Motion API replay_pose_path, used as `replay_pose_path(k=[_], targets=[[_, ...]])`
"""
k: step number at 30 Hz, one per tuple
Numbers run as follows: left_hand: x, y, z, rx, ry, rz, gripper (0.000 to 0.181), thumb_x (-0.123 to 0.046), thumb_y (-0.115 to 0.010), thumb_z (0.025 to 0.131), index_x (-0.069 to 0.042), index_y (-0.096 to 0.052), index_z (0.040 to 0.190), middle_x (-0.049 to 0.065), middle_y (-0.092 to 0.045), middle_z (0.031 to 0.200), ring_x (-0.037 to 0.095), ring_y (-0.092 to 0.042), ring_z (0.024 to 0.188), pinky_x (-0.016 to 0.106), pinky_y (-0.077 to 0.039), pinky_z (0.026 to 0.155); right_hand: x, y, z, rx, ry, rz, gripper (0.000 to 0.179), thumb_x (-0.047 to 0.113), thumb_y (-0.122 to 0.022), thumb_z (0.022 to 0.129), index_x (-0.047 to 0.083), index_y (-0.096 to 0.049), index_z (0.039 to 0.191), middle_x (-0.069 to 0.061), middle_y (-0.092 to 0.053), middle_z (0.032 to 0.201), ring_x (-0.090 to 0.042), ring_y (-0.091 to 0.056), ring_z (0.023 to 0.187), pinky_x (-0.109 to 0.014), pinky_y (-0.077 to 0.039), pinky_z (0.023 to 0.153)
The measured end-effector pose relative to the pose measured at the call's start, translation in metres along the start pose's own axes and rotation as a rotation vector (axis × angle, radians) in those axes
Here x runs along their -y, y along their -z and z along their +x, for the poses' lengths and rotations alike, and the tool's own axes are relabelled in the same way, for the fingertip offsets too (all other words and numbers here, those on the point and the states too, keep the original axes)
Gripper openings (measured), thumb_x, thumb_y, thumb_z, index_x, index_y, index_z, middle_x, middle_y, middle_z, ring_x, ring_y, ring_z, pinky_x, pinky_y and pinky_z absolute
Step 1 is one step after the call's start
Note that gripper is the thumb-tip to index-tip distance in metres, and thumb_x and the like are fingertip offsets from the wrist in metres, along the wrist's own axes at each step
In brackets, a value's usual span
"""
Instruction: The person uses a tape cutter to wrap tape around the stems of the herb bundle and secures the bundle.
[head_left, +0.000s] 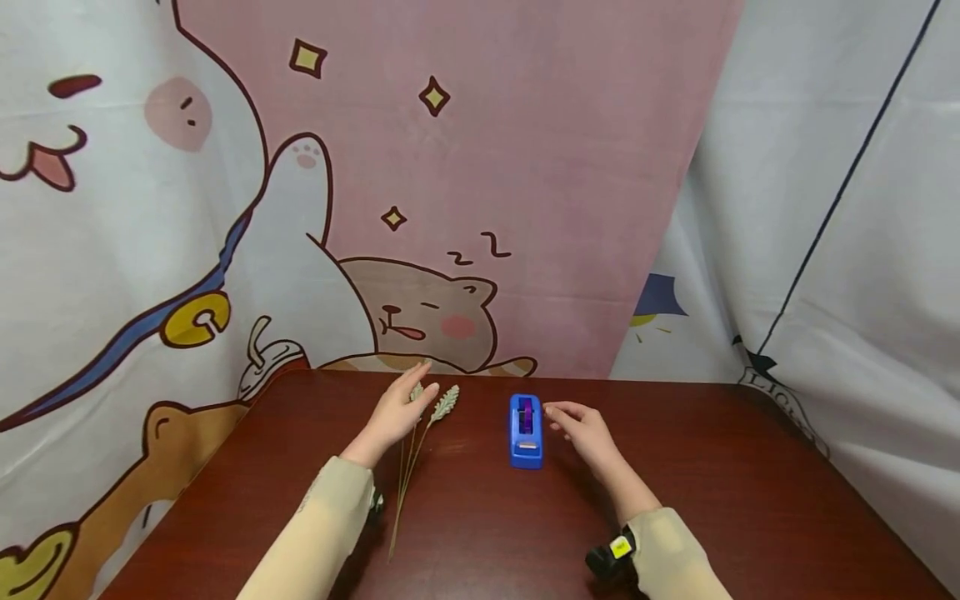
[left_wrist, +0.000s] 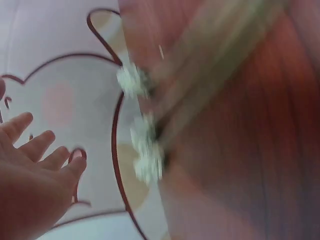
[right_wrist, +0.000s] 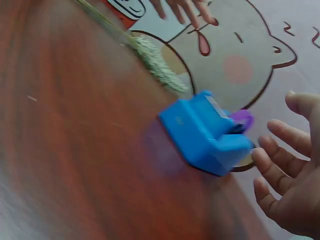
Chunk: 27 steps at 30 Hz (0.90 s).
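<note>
A blue tape dispenser (head_left: 526, 459) with a purple core (right_wrist: 244, 119) stands on the table right of the middle. Just to its right is my right hand (head_left: 591, 435), fingers loosely bent and nothing in them; in the right wrist view the fingertips (right_wrist: 261, 156) come up close beside the dispenser. Several dried stalks with pale green, grain-like heads (head_left: 446, 402) lie left of the dispenser. Over them, my left hand (head_left: 395, 415) has its fingers extended and holds nothing, covering part of the stalks in the head view. The left wrist view shows the stalks blurred.
The dark red-brown wooden table (head_left: 465, 533) reaches back to a hanging cloth (head_left: 570, 208) printed with cartoon animals. White cloth (head_left: 847, 250) hangs along the right side. Each wrist wears a small black camera (head_left: 611, 560).
</note>
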<state>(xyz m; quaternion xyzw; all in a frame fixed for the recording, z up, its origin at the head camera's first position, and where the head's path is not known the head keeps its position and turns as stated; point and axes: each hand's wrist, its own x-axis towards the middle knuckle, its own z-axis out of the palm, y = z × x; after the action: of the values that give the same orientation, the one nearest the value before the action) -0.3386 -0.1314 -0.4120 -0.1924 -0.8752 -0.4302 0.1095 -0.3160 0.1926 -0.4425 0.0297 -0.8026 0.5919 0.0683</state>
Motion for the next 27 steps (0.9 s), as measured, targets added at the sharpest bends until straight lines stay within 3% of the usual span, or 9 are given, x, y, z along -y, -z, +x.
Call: replay_pose_path(k=[5, 10, 15, 20, 23, 27], targets=[[-0.015, -0.03, 0.004, 0.033, 0.043, -0.147, 0.054, -0.031, -0.054, 0.099, -0.01, -0.041, 0.147, 0.014, -0.038, 0.151, 0.034, -0.031, 0.139, 0.053, -0.027, 0.109, -0.012, -0.02, -0.005, -0.082, -0.095, 0.178, 0.035, 0.027, -0.065, 0.093, -0.004, -0.068, 0.109, -0.016, -0.069, 0.094, -0.025, -0.063, 0.079, -0.032, -0.05, 0.069], [-0.025, -0.057, 0.006, 0.104, 0.077, -0.277, 0.054, -0.028, -0.057, 0.098, -0.008, -0.043, 0.146, 0.018, -0.041, 0.148, 0.039, -0.038, 0.134, 0.053, -0.032, 0.106, -0.025, -0.025, -0.009, -0.095, -0.109, 0.244, 0.027, 0.017, -0.065, 0.092, -0.008, -0.068, 0.102, -0.011, -0.065, 0.08, -0.018, -0.056, 0.067, -0.027, -0.05, 0.063], [-0.029, -0.086, 0.011, 0.179, 0.119, -0.42, 0.052, -0.024, -0.057, 0.098, -0.004, -0.043, 0.145, 0.023, -0.042, 0.145, 0.038, -0.041, 0.132, 0.052, -0.034, 0.105, -0.031, -0.021, -0.011, -0.088, -0.094, 0.19, 0.026, 0.018, -0.068, 0.09, -0.007, -0.07, 0.097, -0.009, -0.065, 0.078, -0.018, -0.056, 0.069, -0.026, -0.05, 0.063], [-0.033, -0.107, 0.014, 0.213, 0.236, -0.637, 0.052, -0.022, -0.054, 0.099, -0.004, -0.041, 0.146, 0.024, -0.04, 0.146, 0.038, -0.04, 0.132, 0.057, -0.036, 0.102, -0.031, -0.021, -0.013, -0.03, -0.072, 0.081, 0.025, 0.02, -0.068, 0.09, -0.003, -0.072, 0.096, -0.007, -0.063, 0.077, -0.018, -0.055, 0.072, -0.027, -0.047, 0.065], [-0.035, -0.116, 0.015, 0.211, 0.286, -0.702, 0.052, -0.022, -0.055, 0.099, -0.004, -0.042, 0.146, 0.022, -0.039, 0.147, 0.038, -0.039, 0.133, 0.056, -0.036, 0.102, -0.03, -0.023, -0.013, 0.002, -0.058, 0.03, 0.025, 0.023, -0.068, 0.09, -0.001, -0.073, 0.095, -0.004, -0.062, 0.075, -0.017, -0.054, 0.073, -0.028, -0.046, 0.065], [-0.035, -0.123, 0.014, 0.222, 0.321, -0.724, 0.053, -0.024, -0.057, 0.098, -0.006, -0.043, 0.146, 0.02, -0.037, 0.149, 0.036, -0.038, 0.135, 0.054, -0.035, 0.103, -0.029, -0.025, -0.014, 0.02, -0.053, 0.02, 0.023, 0.023, -0.068, 0.09, 0.001, -0.075, 0.093, -0.003, -0.061, 0.074, -0.017, -0.051, 0.071, -0.028, -0.042, 0.062]])
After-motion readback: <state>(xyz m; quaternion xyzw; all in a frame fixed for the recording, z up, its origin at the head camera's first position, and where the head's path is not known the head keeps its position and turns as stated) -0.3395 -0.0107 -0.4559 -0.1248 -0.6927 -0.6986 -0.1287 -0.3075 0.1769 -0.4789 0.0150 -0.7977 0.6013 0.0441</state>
